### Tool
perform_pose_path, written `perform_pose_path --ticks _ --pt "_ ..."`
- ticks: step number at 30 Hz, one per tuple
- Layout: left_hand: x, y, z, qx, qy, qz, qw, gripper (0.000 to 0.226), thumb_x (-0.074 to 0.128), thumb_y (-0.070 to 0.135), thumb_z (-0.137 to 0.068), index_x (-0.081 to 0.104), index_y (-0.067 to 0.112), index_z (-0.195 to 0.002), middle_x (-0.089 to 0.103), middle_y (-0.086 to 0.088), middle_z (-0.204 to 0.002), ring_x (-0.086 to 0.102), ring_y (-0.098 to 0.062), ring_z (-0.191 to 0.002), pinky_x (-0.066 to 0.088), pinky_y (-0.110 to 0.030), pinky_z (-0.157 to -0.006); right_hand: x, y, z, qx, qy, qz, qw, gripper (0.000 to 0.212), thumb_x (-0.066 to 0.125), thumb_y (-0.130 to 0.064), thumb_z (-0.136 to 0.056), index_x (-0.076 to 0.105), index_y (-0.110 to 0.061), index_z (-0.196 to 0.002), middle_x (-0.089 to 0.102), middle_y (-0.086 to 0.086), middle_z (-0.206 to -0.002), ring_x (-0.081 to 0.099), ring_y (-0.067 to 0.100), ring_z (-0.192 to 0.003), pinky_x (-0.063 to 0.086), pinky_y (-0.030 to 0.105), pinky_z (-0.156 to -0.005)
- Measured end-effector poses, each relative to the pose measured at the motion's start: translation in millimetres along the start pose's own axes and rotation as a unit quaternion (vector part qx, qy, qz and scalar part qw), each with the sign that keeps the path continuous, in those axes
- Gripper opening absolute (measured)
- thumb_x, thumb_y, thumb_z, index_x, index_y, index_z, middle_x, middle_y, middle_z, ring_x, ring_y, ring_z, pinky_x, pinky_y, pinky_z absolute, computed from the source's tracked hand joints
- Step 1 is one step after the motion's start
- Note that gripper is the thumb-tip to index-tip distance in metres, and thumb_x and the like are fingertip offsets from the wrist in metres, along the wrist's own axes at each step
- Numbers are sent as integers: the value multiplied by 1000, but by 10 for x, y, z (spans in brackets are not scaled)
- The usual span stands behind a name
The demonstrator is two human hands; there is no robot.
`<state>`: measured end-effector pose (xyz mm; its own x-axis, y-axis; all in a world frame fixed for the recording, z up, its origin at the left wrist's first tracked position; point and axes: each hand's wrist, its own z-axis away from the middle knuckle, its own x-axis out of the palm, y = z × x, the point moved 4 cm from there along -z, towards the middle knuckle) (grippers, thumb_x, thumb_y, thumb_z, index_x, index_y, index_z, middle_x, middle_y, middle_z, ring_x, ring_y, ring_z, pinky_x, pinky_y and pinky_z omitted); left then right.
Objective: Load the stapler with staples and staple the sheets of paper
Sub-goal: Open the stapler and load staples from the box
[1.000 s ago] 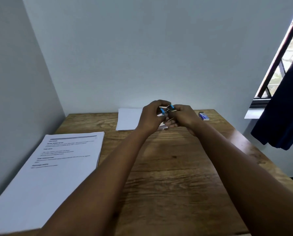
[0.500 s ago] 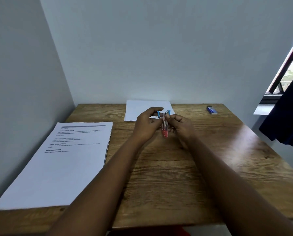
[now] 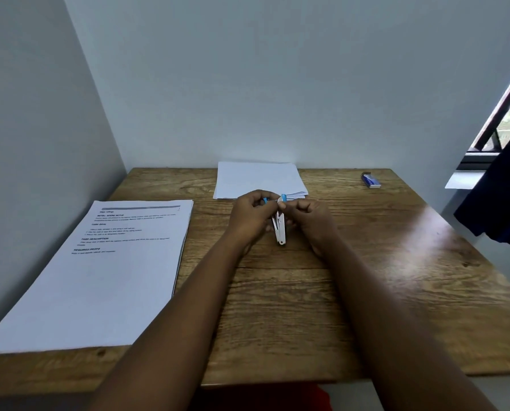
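Pinching stapler (image 3: 279,229): left hand (image 3: 249,216) and right hand (image 3: 310,219) fingers; printed sheet (image 3: 105,262) reads "TASK DESCRIPTION".

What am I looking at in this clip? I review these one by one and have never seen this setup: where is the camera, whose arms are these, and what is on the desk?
There is no machine here. The camera sits on a person's head and looks forward and down, so the two bare arms are the wearer's own. The left hand and right hand together hold a small stapler with blue ends, opened out, just above the wooden desk. On the desk lie a printed stack of sheets at the left, a blank stack of paper by the far wall, and a small blue and white box at the far right, possibly staples. A dark cloth hangs by the window.
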<state>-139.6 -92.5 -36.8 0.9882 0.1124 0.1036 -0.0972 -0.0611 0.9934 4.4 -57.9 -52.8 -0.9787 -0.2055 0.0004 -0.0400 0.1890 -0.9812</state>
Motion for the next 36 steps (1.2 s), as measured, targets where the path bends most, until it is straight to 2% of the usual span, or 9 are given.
perform_pose_path --ticks 3,6,13,16,19,24,30,32,36 --pt "-11 -18 -6 3 10 -10 1000 7 66 12 -86 71 15 -89 67 -17 -91 67 -22 -75 51 -24 -51 7 -2 -6 -7 -11 13 1000 16 78 -23 -82 75 -8 -76 69 0 -65 59 4 -57 48 15 -58" --pt "-13 -31 -11 -1 3 3 1000 9 63 10 -90 69 16 -89 68 -23 -100 68 -29 -84 58 -34 -62 -1 1 -6 -13 -30 14 999 11 80 -23 -80 76 -17 -72 71 -3 -66 61 5 -61 50 17 -60" --pt "21 -28 11 -4 -6 -32 999 11 56 6 -91 63 12 -97 68 -20 -105 68 -43 -97 50 -29 -58 4 -8 1 -15 -47 14 999 11 81 -22 -78 77 -11 -78 76 4 -78 65 10 -69 52 21 -63" --pt "37 -58 10 -1 4 -49 999 13 51 9 -96 62 10 -103 66 -22 -109 64 -33 -88 51 -32 -62 13 -18 13 -15 -47 -2 999 12 81 -18 -78 76 -8 -78 75 3 -75 67 8 -66 52 20 -58" --pt "41 -68 27 -6 21 -27 999 18 49 14 -100 64 16 -90 66 -15 -103 61 -25 -88 51 -32 -64 0 -34 25 -9 -20 -41 999 26 85 -25 -69 73 -4 -81 74 11 -80 68 16 -69 53 24 -60" --pt "0 -89 48 -11 38 22 999 24 45 14 -102 67 20 -93 67 -2 -97 65 -18 -83 54 -24 -57 -35 -51 27 -11 -13 -62 998 11 77 -19 -81 70 -14 -74 68 4 -70 58 16 -65 45 25 -60" --pt "-48 -65 26 -4 2 115 993 26 64 2 -92 62 17 -113 62 -9 -125 69 -19 -102 60 -39 -83 -99 -104 26 15 51 -177 983 13 54 -21 -96 58 -15 -86 63 3 -74 62 11 -60 49 27 -55" --pt "-84 -44 25 8 20 142 990 29 62 -2 -92 59 19 -113 58 -10 -129 67 -23 -108 60 -36 -77 -86 -115 38 15 63 -197 978 19 48 -27 -100 57 -14 -89 65 4 -72 64 14 -60 49 28 -55" --pt "-205 -13 -9 14 61 223 973 36 52 -9 -95 51 21 -114 59 -10 -128 71 -23 -103 60 -32 -68 -89 -128 60 38 43 -235 970 70 23 -69 -95 62 -11 -92 70 6 -71 71 20 -68 56 27 -58"
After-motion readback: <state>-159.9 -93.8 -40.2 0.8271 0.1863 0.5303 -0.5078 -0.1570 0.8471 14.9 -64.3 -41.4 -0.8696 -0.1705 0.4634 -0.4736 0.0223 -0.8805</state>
